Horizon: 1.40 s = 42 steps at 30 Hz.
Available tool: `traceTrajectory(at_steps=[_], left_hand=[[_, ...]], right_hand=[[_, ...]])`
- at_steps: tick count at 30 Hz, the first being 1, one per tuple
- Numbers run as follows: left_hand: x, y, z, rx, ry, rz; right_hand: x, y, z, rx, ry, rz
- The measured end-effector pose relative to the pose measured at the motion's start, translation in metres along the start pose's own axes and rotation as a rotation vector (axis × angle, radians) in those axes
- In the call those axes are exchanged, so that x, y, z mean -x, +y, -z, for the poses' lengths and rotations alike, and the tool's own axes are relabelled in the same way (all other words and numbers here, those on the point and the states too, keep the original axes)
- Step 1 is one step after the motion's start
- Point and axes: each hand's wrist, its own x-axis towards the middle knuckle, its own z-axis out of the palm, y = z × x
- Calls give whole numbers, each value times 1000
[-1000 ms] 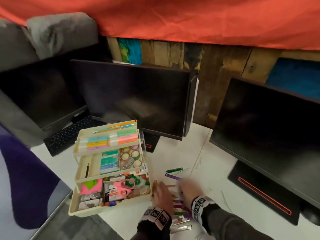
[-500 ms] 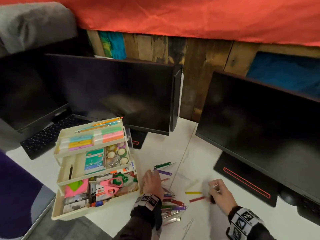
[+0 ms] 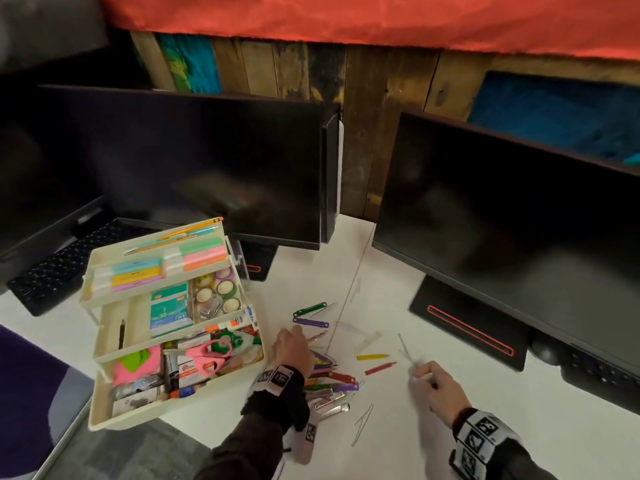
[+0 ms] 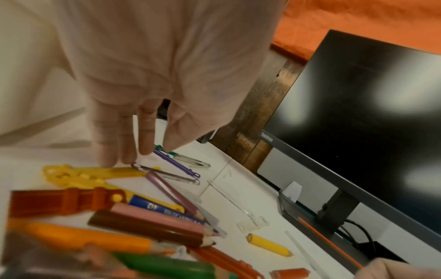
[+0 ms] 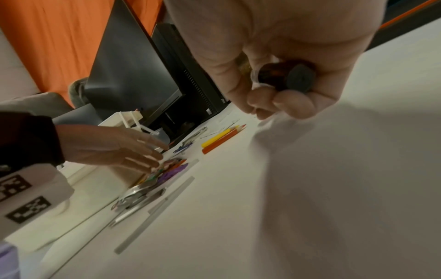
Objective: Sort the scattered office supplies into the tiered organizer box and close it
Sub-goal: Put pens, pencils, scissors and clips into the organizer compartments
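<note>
The cream tiered organizer box stands open at the left, all three trays filled with sticky notes, tape rolls, staples and scissors. Right of it lies a pile of coloured pencils and clips. My left hand rests on the pile's far end with straight fingers, near a purple clip and a green clip. My right hand hovers low over the desk further right, curled round a small dark cylinder. A yellow pencil and a red pencil lie between the hands.
Two dark monitors stand close behind the work area, the right one's base near my right hand. A keyboard sits behind the box. Thin clear strips are scattered on the white desk.
My right hand has left the pile and moved right, past the yellow and red pencils. My left hand has stayed on the pile.
</note>
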Motion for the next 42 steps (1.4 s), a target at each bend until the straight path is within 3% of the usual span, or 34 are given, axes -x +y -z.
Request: traceTrajectory(at_steps=[5, 10, 17, 25, 30, 33, 36, 42], left_hand=[[16, -13, -4, 51, 134, -235], [34, -23, -17, -72, 100, -391], [29, -14, -7, -162, -7, -362], [20, -4, 4, -169, -203, -279], [16, -5, 5, -181, -206, -308], [16, -4, 5, -160, -201, -321], [15, -4, 3, -168, -202, -321], [20, 1, 1, -248, -137, -330]], right_hand=[[-4, -10, -14, 166, -80, 142], [-26, -33, -35, 473, -130, 214], [-41, -64, -40, 749, -263, 245], [-45, -66, -32, 922, -307, 255], [-30, -54, -14, 800, -351, 328], [-4, -35, -12, 887, -397, 442], [9, -16, -17, 958, -428, 362], [4, -25, -33, 983, -308, 268]])
